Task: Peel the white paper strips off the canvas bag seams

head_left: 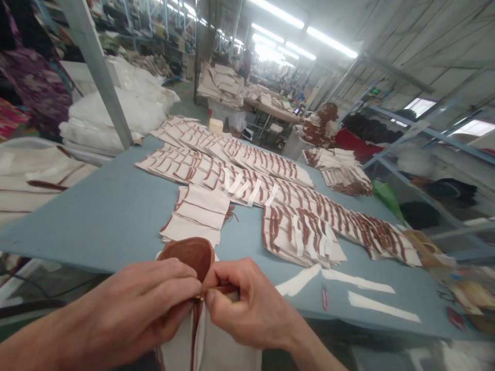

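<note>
Just in front of me, near the table's front edge, is a cream fabric piece [228, 342] with brown trim and a rounded brown flap [189, 253] at its top. My left hand [162, 296] is closed on the brown trim below the flap. Close against it, my right hand [240, 296] pinches a narrow brown strip [222, 289] between thumb and fingers. The fingertips of both hands nearly meet at the trim; what lies between them is partly hidden. Beyond the flap lies a small stack of cream panels [199, 208] with brown lines.
Overlapping rows of cream, brown-edged pieces [232, 170] cover the blue table [96, 216]. White strips [358, 281] and a pink-handled tool [325, 298] lie to the right. A metal post [98, 72] rises at the left edge. Shelving [406, 167] stands at right.
</note>
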`<state>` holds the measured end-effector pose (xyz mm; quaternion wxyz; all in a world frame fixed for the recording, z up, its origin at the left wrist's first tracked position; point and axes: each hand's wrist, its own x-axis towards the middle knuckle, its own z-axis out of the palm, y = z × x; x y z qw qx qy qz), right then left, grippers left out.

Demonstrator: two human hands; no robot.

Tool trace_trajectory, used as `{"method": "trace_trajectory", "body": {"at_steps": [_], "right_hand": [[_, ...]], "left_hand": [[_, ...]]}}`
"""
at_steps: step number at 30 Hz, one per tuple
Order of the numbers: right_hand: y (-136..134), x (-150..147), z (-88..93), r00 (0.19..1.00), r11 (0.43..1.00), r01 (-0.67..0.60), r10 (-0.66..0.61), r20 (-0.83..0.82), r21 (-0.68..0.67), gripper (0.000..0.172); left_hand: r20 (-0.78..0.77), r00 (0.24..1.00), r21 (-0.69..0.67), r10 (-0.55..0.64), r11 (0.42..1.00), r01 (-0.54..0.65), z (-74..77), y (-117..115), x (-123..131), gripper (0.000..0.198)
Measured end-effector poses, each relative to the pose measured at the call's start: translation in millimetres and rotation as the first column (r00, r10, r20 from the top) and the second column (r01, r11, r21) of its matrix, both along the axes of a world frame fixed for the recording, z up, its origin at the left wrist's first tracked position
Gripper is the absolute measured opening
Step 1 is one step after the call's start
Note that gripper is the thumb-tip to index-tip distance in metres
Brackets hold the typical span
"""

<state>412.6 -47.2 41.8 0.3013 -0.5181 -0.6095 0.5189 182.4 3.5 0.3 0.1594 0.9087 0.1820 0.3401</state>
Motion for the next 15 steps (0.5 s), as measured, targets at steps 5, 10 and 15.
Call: {"method": "trace_trajectory", "body": {"at_steps": [5,10,15], "right_hand": [[-13,-1,10.0,0.988,0.959,0.001,-0.046,0.151,0.285,0.009],[-18,-1,0.0,0.980,0.910,-0.010,-0.073,0.183,0.414,0.011],[-15,-1,-11.3,0.986,0.903,0.041,-0.105,0.127,0.427,0.013]], "left_hand": [[-0.065,0.987,-0.279,-0.145,0.953,0.122,25.7,7,0,0.021],[-0.137,0.977,0.001,-0.163,0.986,0.165,12.9,13,3,0.039],[-0.095,0.987,0.120,-0.126,0.983,0.137,-4.8,14,4,0.035]]}}
